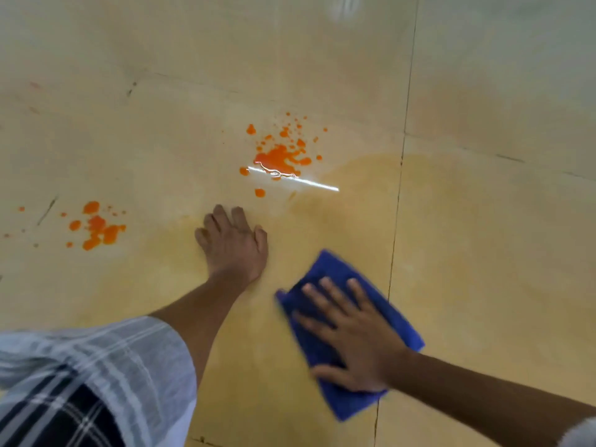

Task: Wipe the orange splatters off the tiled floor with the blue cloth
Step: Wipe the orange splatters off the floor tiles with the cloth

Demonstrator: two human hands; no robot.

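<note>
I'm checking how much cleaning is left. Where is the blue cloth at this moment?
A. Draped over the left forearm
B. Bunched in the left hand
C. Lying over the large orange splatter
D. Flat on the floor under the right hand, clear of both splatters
D: the blue cloth lies flat under the right hand, apart from the large splatter and the smaller splatter.

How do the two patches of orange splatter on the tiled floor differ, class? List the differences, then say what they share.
The middle orange splatter patch is larger, with one big pool ringed by fine droplets; the left orange splatter patch is smaller and broken into separate blobs. A bright streak of reflected light crosses the middle patch's near edge, while the left patch shows none. Both are wet-looking, bright orange and untouched by the blue cloth.
</note>
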